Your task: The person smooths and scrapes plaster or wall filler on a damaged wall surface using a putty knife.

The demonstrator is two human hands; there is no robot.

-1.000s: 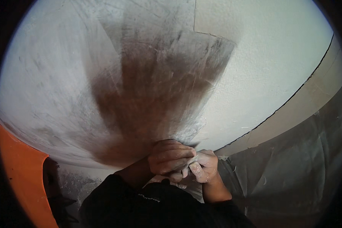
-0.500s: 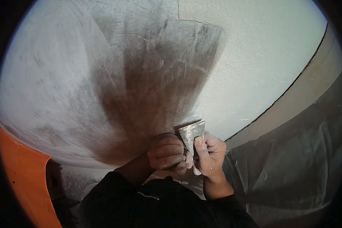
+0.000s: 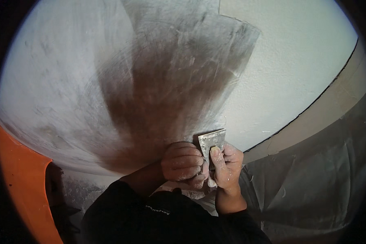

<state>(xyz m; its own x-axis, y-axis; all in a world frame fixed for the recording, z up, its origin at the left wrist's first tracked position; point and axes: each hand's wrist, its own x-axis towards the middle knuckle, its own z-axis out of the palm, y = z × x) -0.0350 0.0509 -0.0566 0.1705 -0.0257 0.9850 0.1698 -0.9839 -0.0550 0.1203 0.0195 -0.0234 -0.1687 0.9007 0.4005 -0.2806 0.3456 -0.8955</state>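
Right hand [image 3: 227, 164] raised in front of the chest, forearm coming up from below, wrist fairly straight, thumb laid along the flat face of the scraper [image 3: 211, 141], fingers bent behind it; firmly gripping the scraper. Left hand [image 3: 183, 162] just beside it, forearm slanting in from lower left, back of hand up, fingers curled into a closed fist, knuckles near the scraper's narrow end; cannot tell if it also holds the scraper or anything else. Scraper sits between the hands, lower center-right of view, at the near part of the big pale surface [image 3: 297, 69]; contact with it can't be told. Long axis runs nearly up-down in view, wide blade edge pointing up and away from the person, edge slightly higher at its right end; narrow end points down toward the black shirt [image 3: 171, 219]. Gray-brown smeared patch [image 3: 166, 89] beyond the hands. White dust on both hands. Orange sheet [image 3: 22, 175] far left, dark sheet [image 3: 309, 183] lower right.
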